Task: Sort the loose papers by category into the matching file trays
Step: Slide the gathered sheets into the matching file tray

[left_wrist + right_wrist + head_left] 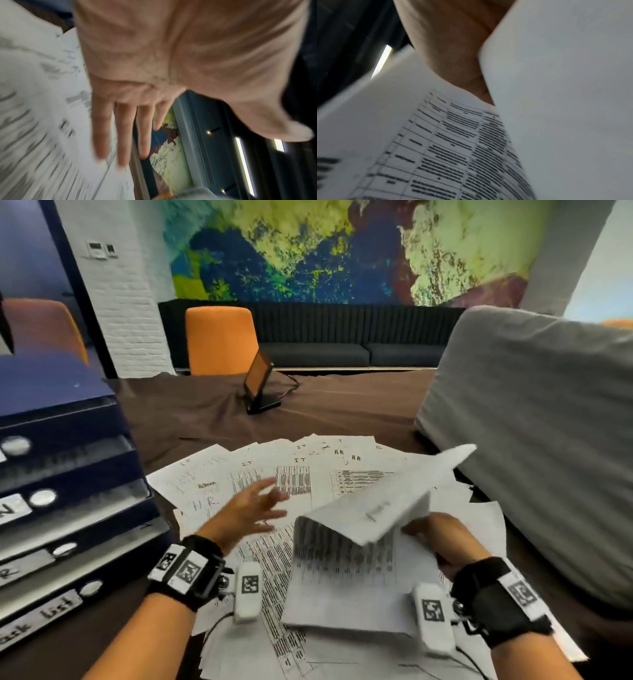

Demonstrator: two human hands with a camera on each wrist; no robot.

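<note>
Head view: loose papers (pixel 260 474) fanned across the brown table (pixel 342 402), pile running from centre to the near edge at 6 o'clock; too many overlapping sheets to count, handwritten IT, HR and Admin tags readable. File trays (pixel 68 508), one dark blue stack at 9 o'clock, four labelled tiers visible, front edges facing the pile, just beside its left edge. Left hand (pixel 250 513) over the papers at centre, fingers spread straight, holding nothing; motion blur, contact with the sheets unclear. Right hand (pixel 442 537) at 4 o'clock pinches a folded sheet (pixel 363 529), lifted and bent over, free corner pointing to 2 o'clock. Bare table at 12 o'clock around one tablet stand (pixel 260 385). Grey cushion (pixel 534 440) crowds the pile's right edge at 3 o'clock. Two orange chairs, nearest one (pixel 221 340) at 12.

Left wrist view: left hand (pixel 154 60) palm seen, four fingers (pixel 101 128) extended and apart; papers (pixel 37 121) at 9 o'clock, blurred.

Right wrist view: right hand (pixel 453 47) at 12 o'clock, thumb and fingers hidden behind the sheet (pixel 453 148); printed table face toward camera, blank flap at 3 o'clock.
</note>
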